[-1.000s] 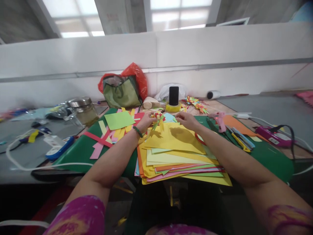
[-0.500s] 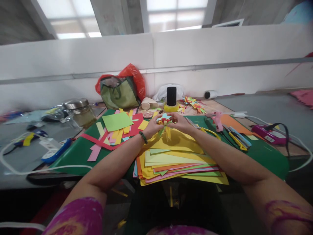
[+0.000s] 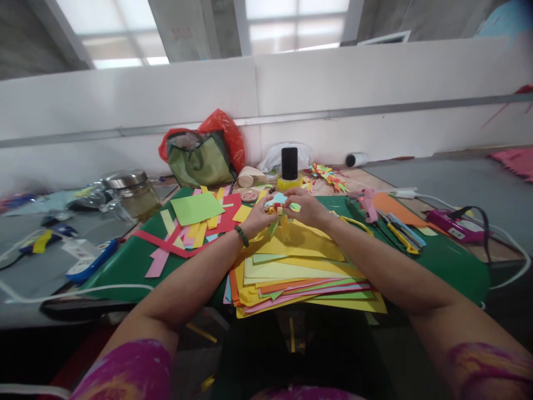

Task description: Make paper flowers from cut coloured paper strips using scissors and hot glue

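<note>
A small paper craft [image 3: 276, 206] in blue, red, yellow and green, with yellow strips hanging below, is held up over the stack of coloured paper [image 3: 300, 266]. My left hand [image 3: 257, 216] grips its left side with closed fingers. On the other side, my right hand [image 3: 306, 206] is closed at the craft's right edge, where a small green and blue paper piece [image 3: 295, 207] shows by the fingertips. The fingertips of both hands are partly hidden, and fine detail of the craft is too small to tell.
Paper strips and a light green sheet [image 3: 197, 209] lie left on the green mat [image 3: 120, 272]. Scissors [image 3: 356, 223], a pink glue gun [image 3: 368, 204] and cutters [image 3: 402, 233] lie right. Behind stand a phone [image 3: 290, 163], finished paper pieces [image 3: 328, 176], a bag [image 3: 200, 158] and a glass jar [image 3: 137, 197].
My right hand has shifted slightly on the craft, and a green and blue piece now shows by its fingertips. The whole view has drifted a little to the left.
</note>
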The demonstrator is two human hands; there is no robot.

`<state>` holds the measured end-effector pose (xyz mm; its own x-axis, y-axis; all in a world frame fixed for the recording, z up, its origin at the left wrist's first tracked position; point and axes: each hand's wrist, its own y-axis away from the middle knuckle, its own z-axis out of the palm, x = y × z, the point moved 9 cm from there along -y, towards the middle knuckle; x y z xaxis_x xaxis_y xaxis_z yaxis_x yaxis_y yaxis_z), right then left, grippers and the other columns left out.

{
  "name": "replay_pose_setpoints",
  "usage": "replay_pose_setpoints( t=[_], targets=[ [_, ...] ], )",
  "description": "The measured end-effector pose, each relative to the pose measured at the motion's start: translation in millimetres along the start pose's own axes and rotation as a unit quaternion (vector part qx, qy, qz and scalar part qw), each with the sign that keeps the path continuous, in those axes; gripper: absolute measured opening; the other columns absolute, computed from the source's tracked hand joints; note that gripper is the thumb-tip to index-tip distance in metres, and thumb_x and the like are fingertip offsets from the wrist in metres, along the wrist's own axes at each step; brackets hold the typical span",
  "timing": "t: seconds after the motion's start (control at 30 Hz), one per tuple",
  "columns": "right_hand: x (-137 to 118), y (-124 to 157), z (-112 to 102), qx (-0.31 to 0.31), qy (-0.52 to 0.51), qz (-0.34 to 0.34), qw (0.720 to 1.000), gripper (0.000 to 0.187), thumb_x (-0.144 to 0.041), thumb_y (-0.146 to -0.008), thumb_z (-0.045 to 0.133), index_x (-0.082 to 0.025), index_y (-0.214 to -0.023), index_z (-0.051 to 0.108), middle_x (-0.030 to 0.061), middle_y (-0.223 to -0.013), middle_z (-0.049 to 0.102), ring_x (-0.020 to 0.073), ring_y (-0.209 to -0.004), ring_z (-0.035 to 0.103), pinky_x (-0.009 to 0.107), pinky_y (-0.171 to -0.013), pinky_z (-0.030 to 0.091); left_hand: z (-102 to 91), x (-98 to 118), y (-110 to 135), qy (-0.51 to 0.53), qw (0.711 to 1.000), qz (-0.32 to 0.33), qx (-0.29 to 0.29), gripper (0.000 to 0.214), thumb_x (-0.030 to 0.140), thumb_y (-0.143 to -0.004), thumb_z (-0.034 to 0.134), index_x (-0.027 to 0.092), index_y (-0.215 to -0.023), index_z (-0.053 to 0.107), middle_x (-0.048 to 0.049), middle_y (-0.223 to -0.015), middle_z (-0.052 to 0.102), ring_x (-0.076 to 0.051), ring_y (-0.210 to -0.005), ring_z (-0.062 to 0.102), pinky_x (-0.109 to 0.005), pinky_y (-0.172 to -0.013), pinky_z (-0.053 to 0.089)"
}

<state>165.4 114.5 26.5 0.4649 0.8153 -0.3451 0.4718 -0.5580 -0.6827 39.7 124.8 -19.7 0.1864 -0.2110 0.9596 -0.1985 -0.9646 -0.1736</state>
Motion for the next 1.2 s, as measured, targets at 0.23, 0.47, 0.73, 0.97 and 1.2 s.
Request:
replay_pose_setpoints(
  t=[0.23, 0.47, 0.73, 0.97, 1.2],
  targets=[
    [10, -1, -11, 0.037, -0.002, 0.023, 0.999, 0.009, -0.026, -0.084, 0.058, -0.022, -0.077, 0.062, 0.0082, -0.101, 0.066, 0.0233, -0.096, 0.061, 0.040, -0.090, 0.047, -3.1, -2, -2, 0.004, 1.000, 0.005, 0.009, 0.066, 0.008, -0.059, 0.065, 0.013, -0.123, 0.050, -0.0018, -0.089, 0.065, -0.012, -0.072, 0.061, -0.022, -0.063, 0.050],
    [-9, 2, 5, -0.053, 0.050, -0.044, 0.996, 0.006, -0.023, -0.081, 0.063, -0.021, -0.076, 0.066, 0.0122, -0.117, 0.061, 0.0301, -0.112, 0.056, 0.046, -0.097, 0.044, 3.9, 4, -1, 0.021, 0.999, 0.026, -0.010, 0.062, 0.010, -0.060, 0.068, 0.014, -0.120, 0.052, -0.0015, -0.088, 0.065, -0.013, -0.071, 0.062, -0.024, -0.062, 0.050],
    [16, -2, -5, 0.016, 0.015, 0.014, 1.000, 0.011, -0.024, -0.091, 0.048, -0.023, -0.081, 0.054, 0.0107, -0.104, 0.062, 0.0240, -0.100, 0.057, 0.041, -0.092, 0.046, 2.2, 4, 1, 0.018, 1.000, 0.021, -0.008, 0.065, 0.008, -0.058, 0.064, 0.012, -0.121, 0.051, 0.0006, -0.083, 0.064, -0.010, -0.067, 0.058, -0.020, -0.060, 0.047],
    [84, 18, -77, 0.300, -0.089, 0.263, 0.913, 0.013, -0.020, -0.091, 0.051, -0.021, -0.078, 0.049, 0.0063, -0.083, 0.060, 0.0199, -0.084, 0.060, 0.034, -0.081, 0.048, 2.0, 3, 3, 0.022, 1.000, -0.009, -0.001, 0.072, 0.005, -0.059, 0.061, 0.011, -0.129, 0.047, -0.0003, -0.085, 0.065, -0.009, -0.065, 0.057, -0.020, -0.059, 0.047],
    [121, 56, -138, 0.513, -0.217, 0.383, 0.737, 0.023, -0.015, -0.101, 0.024, -0.023, -0.081, 0.033, -0.0042, -0.076, 0.054, 0.0037, -0.047, 0.037, 0.018, -0.046, 0.031, -15.9, -1, -6, -0.003, 1.000, 0.007, 0.015, 0.075, 0.011, -0.060, 0.065, 0.014, -0.132, 0.046, -0.0025, -0.089, 0.066, -0.014, -0.071, 0.062, -0.025, -0.064, 0.050]
  ],
)
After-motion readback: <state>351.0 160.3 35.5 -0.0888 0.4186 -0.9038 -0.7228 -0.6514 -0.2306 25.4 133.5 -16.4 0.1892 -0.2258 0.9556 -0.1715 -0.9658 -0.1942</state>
